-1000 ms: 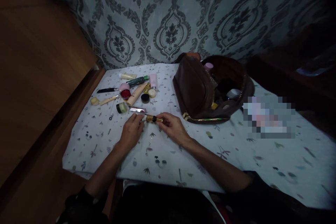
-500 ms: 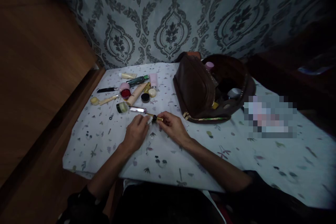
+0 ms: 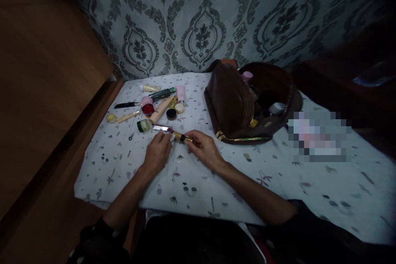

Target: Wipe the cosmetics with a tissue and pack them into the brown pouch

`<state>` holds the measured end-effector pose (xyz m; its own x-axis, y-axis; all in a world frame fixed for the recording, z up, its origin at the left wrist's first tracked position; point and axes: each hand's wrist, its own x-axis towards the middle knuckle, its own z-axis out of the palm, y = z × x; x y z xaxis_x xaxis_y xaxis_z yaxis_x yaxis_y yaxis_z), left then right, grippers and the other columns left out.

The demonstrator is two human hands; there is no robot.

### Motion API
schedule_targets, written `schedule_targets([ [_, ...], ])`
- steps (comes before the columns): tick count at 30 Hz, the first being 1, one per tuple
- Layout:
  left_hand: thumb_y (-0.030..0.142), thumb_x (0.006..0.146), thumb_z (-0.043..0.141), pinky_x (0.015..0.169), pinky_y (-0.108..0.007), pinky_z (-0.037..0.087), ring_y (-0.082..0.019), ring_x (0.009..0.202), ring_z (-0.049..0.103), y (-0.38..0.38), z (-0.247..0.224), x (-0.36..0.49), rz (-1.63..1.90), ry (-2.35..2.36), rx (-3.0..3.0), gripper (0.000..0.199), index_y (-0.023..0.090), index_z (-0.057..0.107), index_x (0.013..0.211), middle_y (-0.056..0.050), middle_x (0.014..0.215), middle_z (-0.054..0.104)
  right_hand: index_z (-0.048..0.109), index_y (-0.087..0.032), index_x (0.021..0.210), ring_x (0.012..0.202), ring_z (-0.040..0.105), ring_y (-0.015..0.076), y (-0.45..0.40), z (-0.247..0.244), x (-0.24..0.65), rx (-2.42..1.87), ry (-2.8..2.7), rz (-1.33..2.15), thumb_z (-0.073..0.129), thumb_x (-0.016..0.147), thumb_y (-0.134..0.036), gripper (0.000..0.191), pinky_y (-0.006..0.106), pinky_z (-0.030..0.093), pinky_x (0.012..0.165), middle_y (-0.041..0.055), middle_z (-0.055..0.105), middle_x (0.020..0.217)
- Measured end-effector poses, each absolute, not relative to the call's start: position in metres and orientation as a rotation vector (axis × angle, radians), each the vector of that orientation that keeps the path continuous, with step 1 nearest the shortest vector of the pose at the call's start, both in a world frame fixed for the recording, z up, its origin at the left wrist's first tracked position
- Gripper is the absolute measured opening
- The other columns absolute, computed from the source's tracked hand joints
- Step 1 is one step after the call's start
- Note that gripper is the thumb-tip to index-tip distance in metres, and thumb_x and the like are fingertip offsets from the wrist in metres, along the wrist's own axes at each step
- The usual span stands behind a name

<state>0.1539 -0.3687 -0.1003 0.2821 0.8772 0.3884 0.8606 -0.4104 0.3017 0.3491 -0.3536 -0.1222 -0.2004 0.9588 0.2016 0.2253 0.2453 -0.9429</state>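
Note:
A gold tube with a black band (image 3: 178, 136) lies between my hands, low over the patterned cloth. My right hand (image 3: 201, 147) pinches its right end. My left hand (image 3: 157, 152) has its fingers bent together around something small and white at the tube's left side, too small to make out. Just beyond my left fingertips lies a shiny clear-and-pink tube (image 3: 162, 128). Near it are a small green jar (image 3: 144, 126), a black-lidded pot (image 3: 171, 114) and a beige tube (image 3: 161, 110).
An open brown bag (image 3: 230, 101) with cosmetics inside stands right of centre. At the left lie a red pot (image 3: 148, 109), a brush (image 3: 128, 116), a dark green tube (image 3: 162, 93) and a pink tube (image 3: 180, 94). A blurred item (image 3: 318, 137) lies at the right.
My left hand has moved slightly left, away from my right hand. More of the gold tube now shows between them. My right hand has hardly moved.

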Motion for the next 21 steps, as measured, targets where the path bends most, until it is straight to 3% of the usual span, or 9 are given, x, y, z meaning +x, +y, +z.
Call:
schedule_targets([
  [4,0.012,0.090,0.050,0.079,-0.032,0.052,-0.020,0.089,0.062,-0.368,-0.099,0.152,0.738,1.713,2.452,0.024,0.019,0.061,0.110,-0.006,0.096,0.061,0.066,-0.021,0.103,0.064,0.062,0.0152,-0.353,-0.125,0.349,-1.117,-1.598,1.062,0.059,0.085,-0.034,0.024,0.027,0.050,0.060,0.0031,0.067,0.085],
  [10,0.014,0.091,0.049,0.080,-0.031,0.052,-0.019,0.089,0.062,-0.370,-0.099,0.153,0.846,1.647,2.437,0.024,0.019,0.059,0.112,-0.006,0.099,0.061,0.069,-0.020,0.096,0.065,0.058,0.0151,-0.353,-0.124,0.349,-1.172,-1.632,0.977,0.062,0.077,-0.023,0.020,0.024,0.046,0.057,0.0006,0.066,0.075],
  [16,0.014,0.091,0.048,0.082,-0.031,0.052,-0.019,0.095,0.060,-0.376,-0.100,0.165,0.801,1.525,2.620,0.026,0.021,0.057,0.114,-0.006,0.097,0.060,0.065,-0.020,0.090,0.066,0.060,0.0154,-0.358,-0.115,0.346,-1.170,-1.627,0.981,0.060,0.081,-0.030,0.015,0.025,0.048,0.059,0.0009,0.067,0.074],
  [21,0.014,0.091,0.049,0.079,-0.029,0.052,-0.019,0.091,0.061,-0.372,-0.100,0.164,0.787,1.640,2.577,0.023,0.021,0.058,0.111,-0.005,0.095,0.060,0.062,-0.021,0.085,0.056,0.057,0.0139,-0.358,-0.112,0.346,-1.186,-1.621,1.032,0.057,0.084,-0.033,0.013,0.023,0.044,0.052,-0.0013,0.062,0.063],
])
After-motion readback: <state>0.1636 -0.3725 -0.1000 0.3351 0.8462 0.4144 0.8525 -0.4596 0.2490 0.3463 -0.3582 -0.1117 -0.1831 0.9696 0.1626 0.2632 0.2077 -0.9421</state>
